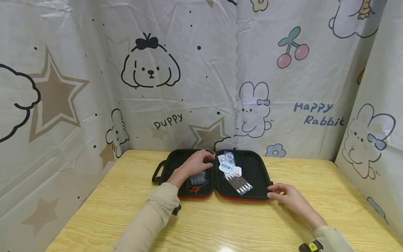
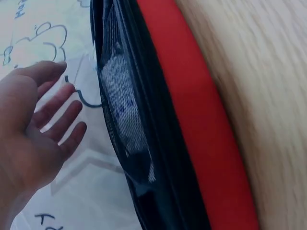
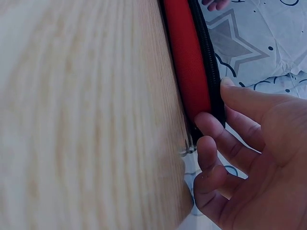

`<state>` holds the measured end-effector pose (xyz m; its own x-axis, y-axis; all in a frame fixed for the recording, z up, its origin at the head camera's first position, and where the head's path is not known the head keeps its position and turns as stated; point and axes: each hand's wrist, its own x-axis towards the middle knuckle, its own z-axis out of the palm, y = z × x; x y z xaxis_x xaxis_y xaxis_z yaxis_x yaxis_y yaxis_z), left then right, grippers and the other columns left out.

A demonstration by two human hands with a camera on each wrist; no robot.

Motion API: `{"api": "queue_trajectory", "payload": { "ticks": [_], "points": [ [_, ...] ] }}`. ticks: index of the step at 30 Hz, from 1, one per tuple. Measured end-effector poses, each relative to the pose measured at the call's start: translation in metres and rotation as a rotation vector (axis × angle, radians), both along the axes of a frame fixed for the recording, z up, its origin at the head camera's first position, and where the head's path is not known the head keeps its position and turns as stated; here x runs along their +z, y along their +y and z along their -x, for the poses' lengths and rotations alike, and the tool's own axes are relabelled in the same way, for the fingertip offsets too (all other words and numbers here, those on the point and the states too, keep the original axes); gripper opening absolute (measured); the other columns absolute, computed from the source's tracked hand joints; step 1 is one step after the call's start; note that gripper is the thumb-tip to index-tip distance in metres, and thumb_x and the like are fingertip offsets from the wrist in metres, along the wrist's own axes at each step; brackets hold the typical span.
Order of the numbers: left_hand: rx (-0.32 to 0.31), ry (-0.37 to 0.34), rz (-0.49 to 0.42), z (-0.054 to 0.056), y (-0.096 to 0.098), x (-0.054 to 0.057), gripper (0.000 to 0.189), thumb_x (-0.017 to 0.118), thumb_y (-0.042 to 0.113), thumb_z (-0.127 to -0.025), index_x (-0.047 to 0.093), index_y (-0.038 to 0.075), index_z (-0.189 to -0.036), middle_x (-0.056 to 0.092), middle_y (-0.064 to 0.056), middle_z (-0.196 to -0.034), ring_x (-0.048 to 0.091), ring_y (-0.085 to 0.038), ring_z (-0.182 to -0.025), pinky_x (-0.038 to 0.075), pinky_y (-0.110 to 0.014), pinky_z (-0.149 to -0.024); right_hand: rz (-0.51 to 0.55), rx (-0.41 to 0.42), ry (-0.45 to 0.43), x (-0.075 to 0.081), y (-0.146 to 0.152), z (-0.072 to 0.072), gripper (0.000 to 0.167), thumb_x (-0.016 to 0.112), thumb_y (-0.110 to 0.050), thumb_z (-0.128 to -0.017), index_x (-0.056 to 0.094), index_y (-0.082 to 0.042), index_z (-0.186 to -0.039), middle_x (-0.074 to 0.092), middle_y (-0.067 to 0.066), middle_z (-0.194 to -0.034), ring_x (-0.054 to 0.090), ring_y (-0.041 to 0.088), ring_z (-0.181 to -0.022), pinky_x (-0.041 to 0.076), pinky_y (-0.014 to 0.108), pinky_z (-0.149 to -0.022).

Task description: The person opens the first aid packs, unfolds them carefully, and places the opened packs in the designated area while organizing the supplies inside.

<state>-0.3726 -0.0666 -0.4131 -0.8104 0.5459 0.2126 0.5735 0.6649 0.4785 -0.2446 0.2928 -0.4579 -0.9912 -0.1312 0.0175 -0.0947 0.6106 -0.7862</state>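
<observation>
From my station, my right hand [image 1: 291,200] pinches the open black-and-red zippered case [image 1: 256,171] on the yellow wood-grain desk [image 1: 236,224], my left hand [image 1: 196,163] loose above it; tilting could spill the flat white-and-brown packets [image 1: 234,171].

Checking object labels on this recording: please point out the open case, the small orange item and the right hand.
open case [image 1: 256,169]: head view, bare black inside of its right half
small orange item [image 1: 195,189]: head view, its middle
right hand [image 3: 271,160]: right wrist view, the palm
</observation>
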Motion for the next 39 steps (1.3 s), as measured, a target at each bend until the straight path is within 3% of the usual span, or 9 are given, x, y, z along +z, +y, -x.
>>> {"api": "queue_trajectory", "payload": {
  "ticks": [6,13,21,32,39],
  "points": [
    [-0.126,-0.013,0.050,-0.001,0.022,0.002,0.032,0.067,0.017,-0.094,0.066,0.009,-0.125,0.064,-0.008,-0.123,0.060,-0.024,-0.114,0.047,-0.039,-0.100,-0.001,0.008,0.012,0.000,0.001,-0.001,0.039,0.072,-0.024,-0.090,0.066,0.002,-0.119,0.067,0.008,-0.091,0.055,0.013,-0.062,0.048,0.026,-0.057],
    [-0.166,-0.020,0.119,-0.003,0.042,-0.001,0.034,0.067,0.018,-0.094,0.066,0.011,-0.127,0.063,-0.006,-0.129,0.056,-0.025,-0.122,0.043,-0.040,-0.107,0.011,0.026,0.036,-0.001,0.000,-0.002,0.037,0.072,-0.021,-0.090,0.066,0.003,-0.118,0.068,0.009,-0.090,0.055,0.012,-0.061,0.049,0.026,-0.057],
    [-0.257,0.075,0.208,-0.001,0.057,-0.009,0.036,0.070,0.013,-0.088,0.068,0.011,-0.124,0.064,-0.005,-0.128,0.057,-0.021,-0.121,0.044,-0.033,-0.105,-0.003,0.016,0.028,-0.001,0.000,0.000,0.038,0.072,-0.022,-0.090,0.066,0.003,-0.119,0.067,0.008,-0.091,0.056,0.013,-0.062,0.049,0.025,-0.057],
    [-0.287,0.093,0.375,-0.005,0.073,-0.013,0.052,0.076,0.006,-0.084,0.064,0.023,-0.132,0.058,0.001,-0.140,0.050,-0.020,-0.132,0.038,-0.034,-0.112,0.008,0.037,0.031,-0.001,0.000,0.001,0.037,0.072,-0.020,-0.090,0.066,0.004,-0.118,0.067,0.009,-0.089,0.057,0.014,-0.061,0.049,0.026,-0.056],
    [-0.268,0.050,0.436,-0.006,0.077,-0.013,0.055,0.077,0.010,-0.084,0.062,0.027,-0.135,0.061,0.005,-0.138,0.053,-0.019,-0.124,0.042,-0.030,-0.106,0.004,0.028,0.027,0.001,-0.001,0.000,0.037,0.072,-0.020,-0.090,0.066,0.004,-0.118,0.067,0.009,-0.089,0.057,0.014,-0.062,0.050,0.026,-0.057]
  ]
}}
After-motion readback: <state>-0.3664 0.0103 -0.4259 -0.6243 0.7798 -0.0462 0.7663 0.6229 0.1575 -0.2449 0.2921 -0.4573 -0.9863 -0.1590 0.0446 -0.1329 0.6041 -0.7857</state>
